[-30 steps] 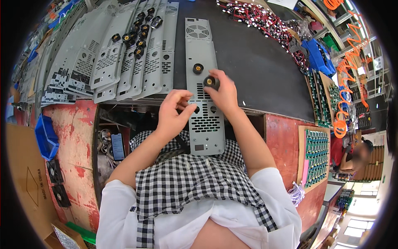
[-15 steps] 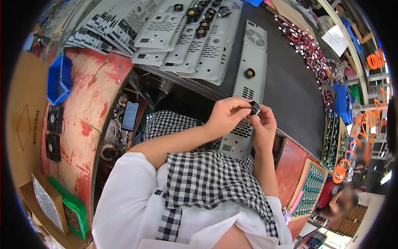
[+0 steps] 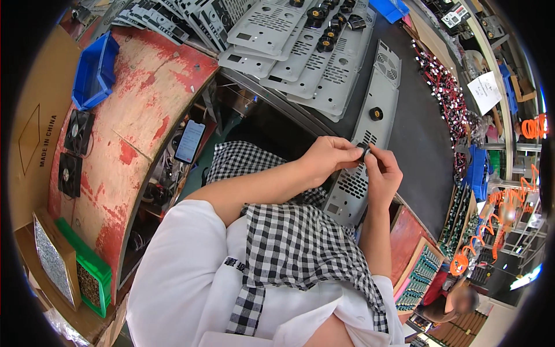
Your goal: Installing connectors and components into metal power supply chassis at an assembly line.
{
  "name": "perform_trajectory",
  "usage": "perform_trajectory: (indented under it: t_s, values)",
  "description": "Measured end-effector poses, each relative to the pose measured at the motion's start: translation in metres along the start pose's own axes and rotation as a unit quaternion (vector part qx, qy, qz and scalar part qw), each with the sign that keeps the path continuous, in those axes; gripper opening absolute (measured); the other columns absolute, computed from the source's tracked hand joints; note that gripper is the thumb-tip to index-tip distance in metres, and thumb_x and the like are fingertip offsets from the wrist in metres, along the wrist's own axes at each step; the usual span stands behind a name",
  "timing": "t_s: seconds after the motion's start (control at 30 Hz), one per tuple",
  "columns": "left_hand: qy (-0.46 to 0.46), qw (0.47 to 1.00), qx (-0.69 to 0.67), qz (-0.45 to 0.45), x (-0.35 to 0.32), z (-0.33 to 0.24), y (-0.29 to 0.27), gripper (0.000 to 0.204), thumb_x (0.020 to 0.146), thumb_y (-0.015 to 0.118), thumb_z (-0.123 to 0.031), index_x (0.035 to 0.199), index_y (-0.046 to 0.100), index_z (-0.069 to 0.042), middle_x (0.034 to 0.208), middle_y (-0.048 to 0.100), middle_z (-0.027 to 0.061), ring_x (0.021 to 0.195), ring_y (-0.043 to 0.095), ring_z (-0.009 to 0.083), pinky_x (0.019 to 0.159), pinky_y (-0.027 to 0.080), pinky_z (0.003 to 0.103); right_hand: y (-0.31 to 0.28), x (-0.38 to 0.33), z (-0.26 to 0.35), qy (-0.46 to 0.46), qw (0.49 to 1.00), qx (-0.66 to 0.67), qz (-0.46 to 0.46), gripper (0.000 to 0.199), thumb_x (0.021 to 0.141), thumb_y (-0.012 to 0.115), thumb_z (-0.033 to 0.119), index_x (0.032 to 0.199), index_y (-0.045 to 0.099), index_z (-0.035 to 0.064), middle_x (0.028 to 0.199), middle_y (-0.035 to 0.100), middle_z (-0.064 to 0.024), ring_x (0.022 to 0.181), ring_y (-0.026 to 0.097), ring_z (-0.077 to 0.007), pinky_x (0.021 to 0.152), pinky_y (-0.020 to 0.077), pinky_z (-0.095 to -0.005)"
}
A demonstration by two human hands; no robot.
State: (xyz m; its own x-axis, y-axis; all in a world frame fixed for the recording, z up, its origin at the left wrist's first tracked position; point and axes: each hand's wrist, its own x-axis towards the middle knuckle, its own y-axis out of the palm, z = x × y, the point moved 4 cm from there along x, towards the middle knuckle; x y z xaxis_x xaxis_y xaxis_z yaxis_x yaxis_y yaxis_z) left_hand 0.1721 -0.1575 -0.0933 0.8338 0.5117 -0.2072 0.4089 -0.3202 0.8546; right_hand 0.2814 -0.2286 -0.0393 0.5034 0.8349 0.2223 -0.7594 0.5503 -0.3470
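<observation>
Over a long grey metal panel [image 3: 371, 132], my left hand [image 3: 330, 157] and my right hand [image 3: 384, 176] meet, both closed. Between their fingertips is a small round black part [image 3: 363, 151], partly covered by the fingers; its exact kind does not show. The panel has rows of slots, a round fan grille at its far end and small holes at its near end, which reaches the apron. A black round fitting with a brass-coloured centre [image 3: 376, 113] sits on the panel beyond my hands.
Stacked grey panels [image 3: 300, 69] bearing several black fittings [image 3: 326, 39] lie to the far left. Red-and-black wires [image 3: 442, 92] are heaped at the right. On the red worn bench at left are a blue bin [image 3: 94, 72] and two black fans [image 3: 70, 174]. A phone [image 3: 189, 141] lies below the table edge.
The view has shifted, so the bench and panels appear farther right. The black part has turned between my fingers and is now more covered; both hands keep their hold over the panel.
</observation>
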Motion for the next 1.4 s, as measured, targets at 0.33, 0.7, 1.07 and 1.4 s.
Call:
perform_trajectory:
  t_s: [0.33,0.7,1.07,1.4]
  values:
    - [-0.027,0.995,-0.064,0.07,-0.002,0.003,-0.008,0.014,0.085,0.058,-0.011,0.092,0.059,0.001,0.093,0.061,0.0101,0.086,0.06,0.0165,0.079,0.049,0.026,0.03,-0.014,0.072,-0.23,0.935,-0.165,0.216,0.036,0.068,0.067,0.001,0.103,0.063,0.0052,0.098,0.062,-0.0099,0.1,0.056,-0.0228,0.088,0.0427,-0.0321]
    - [0.0,0.996,-0.054,0.067,-0.012,0.004,-0.005,0.011,0.086,0.057,-0.012,0.089,0.06,-0.002,0.089,0.062,0.0077,0.082,0.06,0.0147,0.077,0.049,0.027,0.002,0.001,0.038,-0.056,0.985,-0.101,0.124,0.039,0.067,0.071,0.004,0.104,0.061,0.0051,0.087,0.059,-0.006,0.066,0.06,-0.0121,0.059,0.0499,-0.0239]
    - [-0.001,0.994,0.009,-0.111,-0.012,0.015,-0.069,0.014,0.086,0.058,-0.015,0.093,0.058,-0.003,0.09,0.061,0.0069,0.084,0.058,0.0153,0.077,0.047,0.028,-0.013,-0.002,0.013,-0.056,0.985,-0.161,0.036,0.028,0.071,0.067,0.0,0.098,0.062,0.0007,0.087,0.06,-0.0081,0.063,0.059,-0.0106,0.057,0.0499,-0.0224]
    - [-0.142,0.987,-0.063,0.04,0.023,0.061,-0.038,0.032,0.094,0.041,-0.022,0.12,0.047,-0.004,0.108,0.059,0.008,0.098,0.058,0.0221,0.087,0.046,0.038,-0.023,-0.005,-0.033,0.067,0.989,-0.116,0.058,0.029,0.073,0.067,0.007,0.101,0.062,0.0008,0.085,0.063,-0.009,0.065,0.061,-0.0115,0.061,0.0499,-0.0246]
